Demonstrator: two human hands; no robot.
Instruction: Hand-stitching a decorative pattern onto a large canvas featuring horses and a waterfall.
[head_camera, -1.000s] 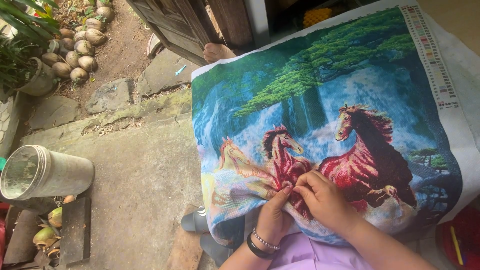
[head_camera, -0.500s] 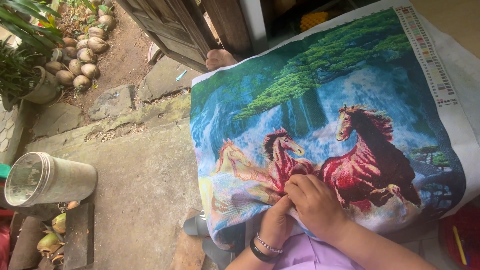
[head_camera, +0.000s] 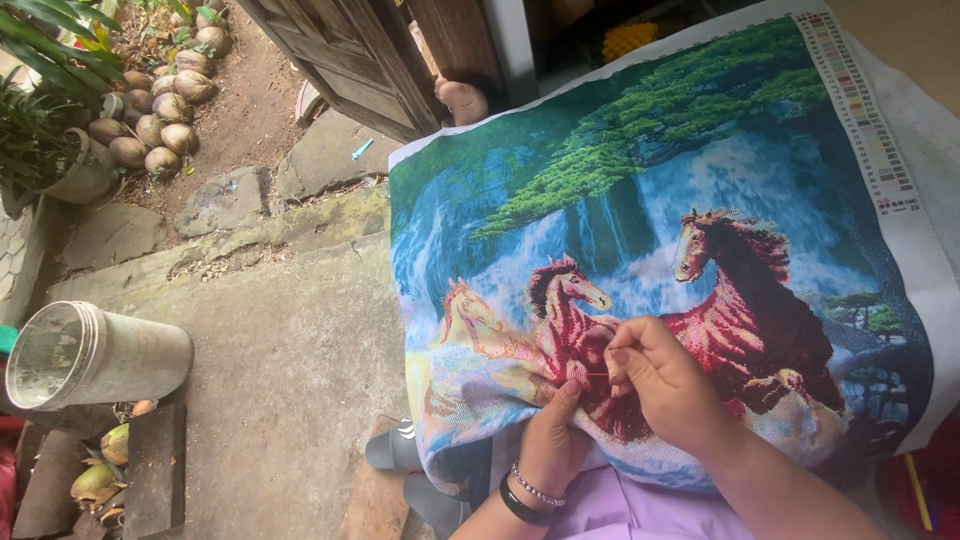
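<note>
Scene: a person sits outdoors over a concrete step, a large cross-stitch canvas (head_camera: 700, 200) draped across the lap, seen from above.
Canvas: it shows red horses before a waterfall and green trees; it spreads away from both hands and to their right, with a white border carrying a strip of colour swatches on the far right edge.
Right hand: the right hand (head_camera: 665, 385) rests on top of the cloth over the middle red horse, fingers curled nearly shut, thumb and forefinger pinched on what looks like a fine needle or thread; it is too thin to tell which.
Left hand: the left hand (head_camera: 552, 440) sits just beside and below the right one, at the near edge of the cloth, thumb up on the surface and fingers tucked under, loosely gripping the fabric. A dark band and a beaded bracelet circle its wrist.
Doing this well: judging by the pinch, the stitch wants the cloth held taut by the lower hand and the thread drawn straight and gently, so it neither knots nor puckers the weave.
Left of the hands: a metal can (head_camera: 95, 352) lies on its side, well apart, with coconut husks (head_camera: 160, 110) far beyond it.
Below the hands: dark sandals (head_camera: 395, 450) peek out beneath the cloth.
</note>
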